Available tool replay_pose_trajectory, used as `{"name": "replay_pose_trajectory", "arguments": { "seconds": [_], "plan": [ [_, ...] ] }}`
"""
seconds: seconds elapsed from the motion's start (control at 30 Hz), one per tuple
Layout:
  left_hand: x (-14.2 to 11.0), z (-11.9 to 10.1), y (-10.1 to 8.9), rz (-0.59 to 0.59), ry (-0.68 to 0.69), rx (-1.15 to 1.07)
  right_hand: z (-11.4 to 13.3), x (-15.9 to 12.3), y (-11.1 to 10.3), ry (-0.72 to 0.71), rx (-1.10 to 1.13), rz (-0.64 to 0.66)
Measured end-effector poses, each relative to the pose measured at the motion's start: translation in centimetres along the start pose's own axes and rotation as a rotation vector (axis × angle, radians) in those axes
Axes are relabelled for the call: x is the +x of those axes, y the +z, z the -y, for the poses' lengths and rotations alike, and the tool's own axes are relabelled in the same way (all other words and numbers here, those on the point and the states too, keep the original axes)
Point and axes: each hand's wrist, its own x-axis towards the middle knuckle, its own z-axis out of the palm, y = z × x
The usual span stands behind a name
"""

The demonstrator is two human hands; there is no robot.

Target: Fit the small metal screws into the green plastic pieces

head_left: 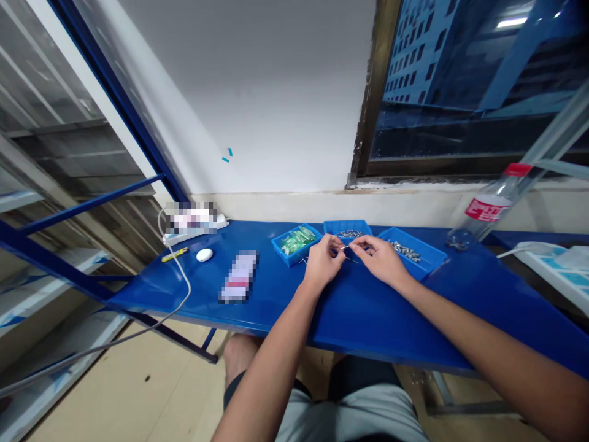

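L hand [322,261] & R hand [381,258] pinch thin rod [343,247] btwn them; prob. light, stiff, slippery; best held nr ends.

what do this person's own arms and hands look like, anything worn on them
The left arm and right arm are bare, with no sleeve, watch or bracelet in view. The left hand and right hand are ungloved; rings are too small to tell.
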Motion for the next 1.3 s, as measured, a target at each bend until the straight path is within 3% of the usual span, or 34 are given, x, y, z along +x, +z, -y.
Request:
{"name": "replay_pose_trajectory", "arguments": {
  "seconds": [0.2, 0.4, 0.77, 1.07, 1.17, 1.3],
  "plan": [
    [0.2, -0.7, -0.2, -0.066, -0.05, -0.167, 0.2, -0.1, 0.0, -0.026, -0.066, 0.075],
    [0.2, -0.4, -0.1, -0.016, -0.08, -0.249, -0.2, 0.0, 0.3, -0.04, -0.051, 0.137],
    [0.2, -0.8, -0.2, 0.068, -0.075, -0.264, -1.7, -0.1, 0.4, 0.055, 0.035, 0.107],
    [0.3, -0.9, -0.3, 0.065, -0.09, -0.292, -0.9, -0.2, 0.3, -0.003, -0.013, 0.164],
    [0.2, -0.6, -0.3, 0.022, -0.054, -0.216, -0.5, -0.2, 0.2, 0.026, 0.019, 0.174],
    [0.0, 0.0, -0.3, 0.042, 0.03, 0.111, -0.4, 0.1, -0.1, 0.087, 0.048, 0.139]
  ]
}}
